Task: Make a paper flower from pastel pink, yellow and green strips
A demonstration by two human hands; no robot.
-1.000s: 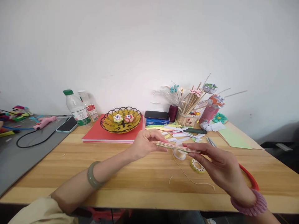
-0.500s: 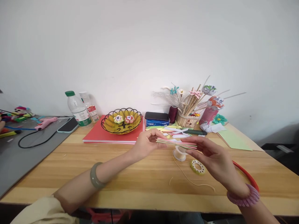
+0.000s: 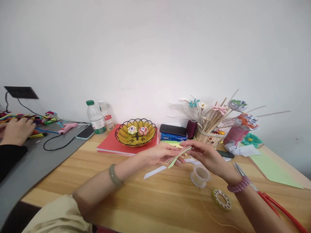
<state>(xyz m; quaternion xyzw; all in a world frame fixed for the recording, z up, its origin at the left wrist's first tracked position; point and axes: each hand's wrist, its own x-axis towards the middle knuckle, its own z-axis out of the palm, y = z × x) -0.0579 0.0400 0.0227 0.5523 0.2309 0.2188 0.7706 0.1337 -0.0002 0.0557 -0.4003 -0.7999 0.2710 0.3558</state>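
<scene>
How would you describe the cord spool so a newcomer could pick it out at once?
At the wooden table, find the right hand. Just below it in the picture sits the spool, whitish with round ends. A thin cord trails from it, unlike the dotted ring nearby.

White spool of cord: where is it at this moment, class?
In the head view, the white spool sits right of centre on the wooden table, below the right hand, beside the tape roll.
</scene>
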